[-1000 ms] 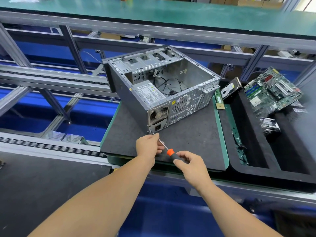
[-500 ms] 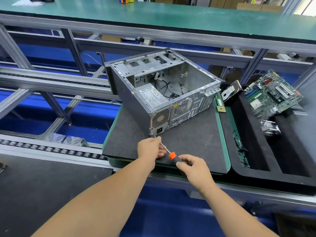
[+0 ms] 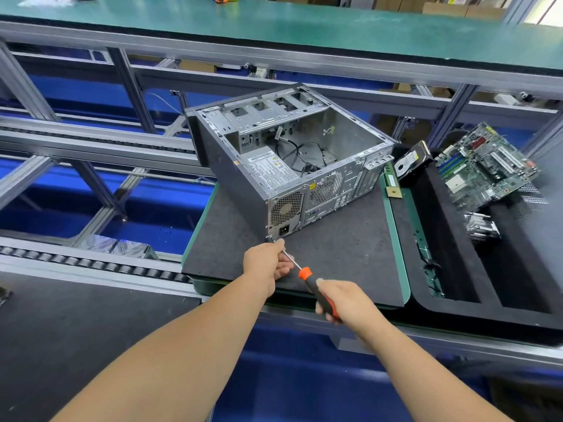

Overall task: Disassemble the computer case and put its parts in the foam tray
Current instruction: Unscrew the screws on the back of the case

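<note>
Bare perforated steel forms the boxy computer case (image 3: 292,166) on a grainy mat (image 3: 335,254); just nearer, left hand (image 3: 266,263) pinches the screwdriver (image 3: 307,277) shaft, right hand (image 3: 344,300) grips its handle.

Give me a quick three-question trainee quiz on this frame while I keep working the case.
1. True or false: the motherboard is still mounted inside the computer case.
2. Which hand grips the screwdriver handle? A) left hand B) right hand
3. Fill in: the screwdriver tip meets the case at its near, bottom ____, just below the power supply.

Key
1. False: it lies over the foam tray, near the hard drive.
2. B: right hand; the left hand steadies the shaft.
3. corner
</note>
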